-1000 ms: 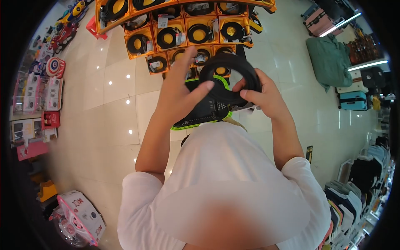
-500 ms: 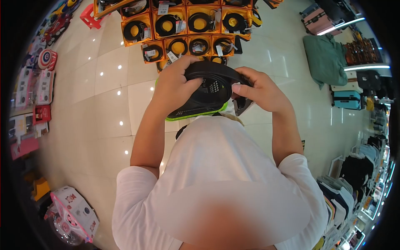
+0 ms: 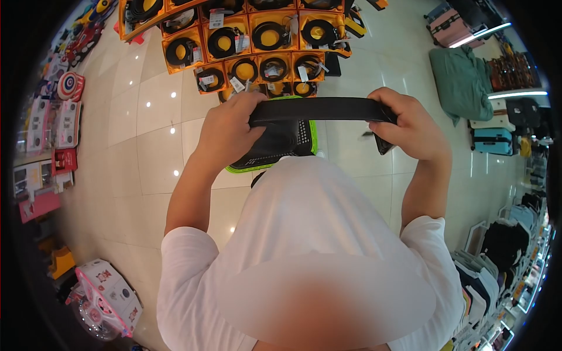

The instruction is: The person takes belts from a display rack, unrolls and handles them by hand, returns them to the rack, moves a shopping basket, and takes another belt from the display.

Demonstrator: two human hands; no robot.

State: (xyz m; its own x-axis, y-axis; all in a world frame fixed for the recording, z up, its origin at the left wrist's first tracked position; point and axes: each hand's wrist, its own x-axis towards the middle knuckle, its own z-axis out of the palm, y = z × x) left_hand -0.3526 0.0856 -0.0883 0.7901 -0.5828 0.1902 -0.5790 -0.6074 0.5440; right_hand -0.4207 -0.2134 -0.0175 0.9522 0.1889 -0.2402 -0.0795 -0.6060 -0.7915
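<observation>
A black belt is stretched flat and level between my two hands. My left hand is closed on one end of it, fingers behind and thumb in front. At the other side my right hand grips the belt too, and a short dark end hangs below those fingers. Under the belt and my left hand, a black basket with a bright green rim shows in part; my hands and shirt hide some of it.
Ahead stands a display of orange boxes holding coiled black belts with white tags. Suitcases and a green covered pile are at the right, with hanging clothes nearer. Boxed toys line the left side.
The belt was coiled between my hands and is now drawn out straight. My right hand has moved right, and my left hand a little left.
</observation>
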